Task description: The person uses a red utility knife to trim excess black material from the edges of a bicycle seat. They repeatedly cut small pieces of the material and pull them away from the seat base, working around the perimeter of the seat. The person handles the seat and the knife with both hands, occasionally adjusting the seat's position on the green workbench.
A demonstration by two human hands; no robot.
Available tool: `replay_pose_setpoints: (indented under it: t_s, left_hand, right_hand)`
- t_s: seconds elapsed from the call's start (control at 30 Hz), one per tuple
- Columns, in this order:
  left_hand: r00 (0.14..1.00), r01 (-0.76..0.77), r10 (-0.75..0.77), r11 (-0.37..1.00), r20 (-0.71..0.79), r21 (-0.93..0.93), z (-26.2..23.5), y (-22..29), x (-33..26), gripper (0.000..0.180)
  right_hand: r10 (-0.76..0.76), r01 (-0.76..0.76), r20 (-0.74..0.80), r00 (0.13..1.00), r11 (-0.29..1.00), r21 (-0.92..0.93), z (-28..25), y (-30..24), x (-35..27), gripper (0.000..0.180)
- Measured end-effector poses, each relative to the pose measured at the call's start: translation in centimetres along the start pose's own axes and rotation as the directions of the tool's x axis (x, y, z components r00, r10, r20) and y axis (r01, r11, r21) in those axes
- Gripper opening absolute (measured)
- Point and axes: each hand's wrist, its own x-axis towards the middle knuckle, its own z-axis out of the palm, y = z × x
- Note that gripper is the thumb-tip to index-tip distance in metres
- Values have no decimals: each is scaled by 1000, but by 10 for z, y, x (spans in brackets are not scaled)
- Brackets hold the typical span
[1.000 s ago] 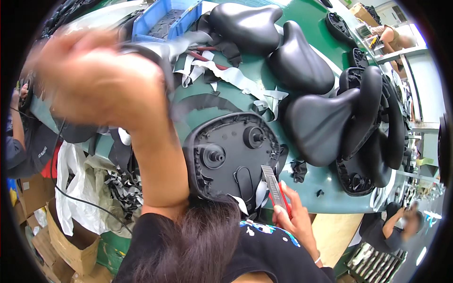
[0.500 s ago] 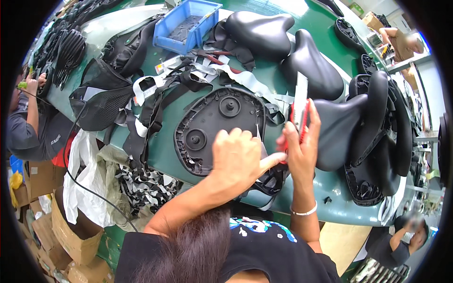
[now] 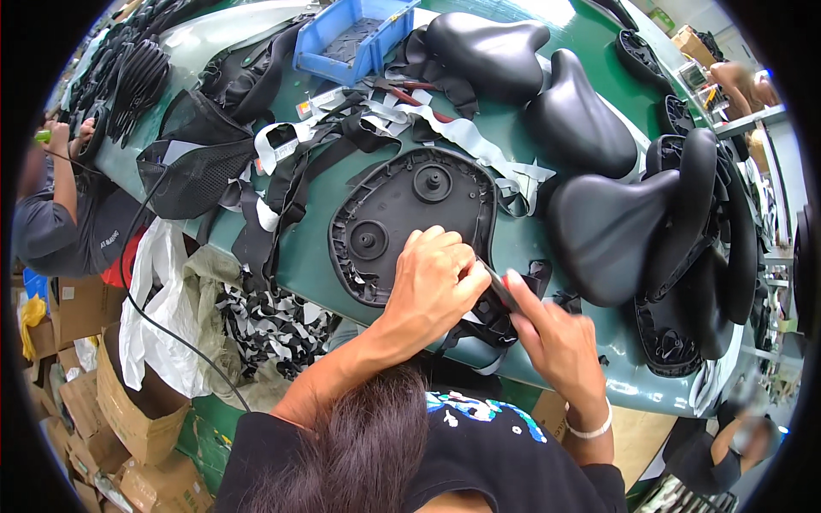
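A black bicycle saddle (image 3: 400,201) lies underside up in front of me, its ribbed rim and two round posts showing. My left hand (image 3: 436,278) is closed over its near right edge, the fingers curled; what they pinch is hidden. My right hand (image 3: 556,338) grips a utility knife (image 3: 503,291), whose blade points toward the left hand's fingers at the saddle's narrow end. Most of the knife's red handle is covered by the right hand. Black and white trim strips (image 3: 299,162) lie just left of the saddle.
Several finished black saddles (image 3: 611,235) crowd the table's right side. A blue bin (image 3: 355,43) and red-handled tools (image 3: 419,98) lie farther back. Black mesh covers (image 3: 192,158) are at left. Below the table edge sits a sack of scraps (image 3: 278,329). Co-workers (image 3: 68,214) are nearby.
My right hand has moved down with the knife, turning the blade from upright to pointing at the saddle edge beside my left hand. The left thumb has drawn in, closing the hand.
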Motion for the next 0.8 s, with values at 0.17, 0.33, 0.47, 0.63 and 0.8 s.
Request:
replay_pose_setpoints:
  t_s: [0.17,0.33,0.47,0.63,0.8]
  left_hand:
    - [874,474,-385,545,297,-692,-25,4,10,27]
    - [727,-386,319,922,608,-23,-47,-10,25,26]
    - [645,-165,144,985,750,-47,-42,-18,61,15]
    - [583,-171,133,985,802,-40,-37,-21,74,14]
    - [657,-187,174,980,733,-65,-47,-25,68,15]
  right_hand:
    - [-11,36,-97,995,965,258,-1,26,-51,58]
    - [198,-51,-240,950,861,506,6,28,-54,50]
    - [-98,126,-146,984,972,197,5,17,-27,46]
    - [-240,239,9,971,964,-116,3,-4,9,49]
    - [-80,118,253,964,983,-138,-11,0,-18,50]
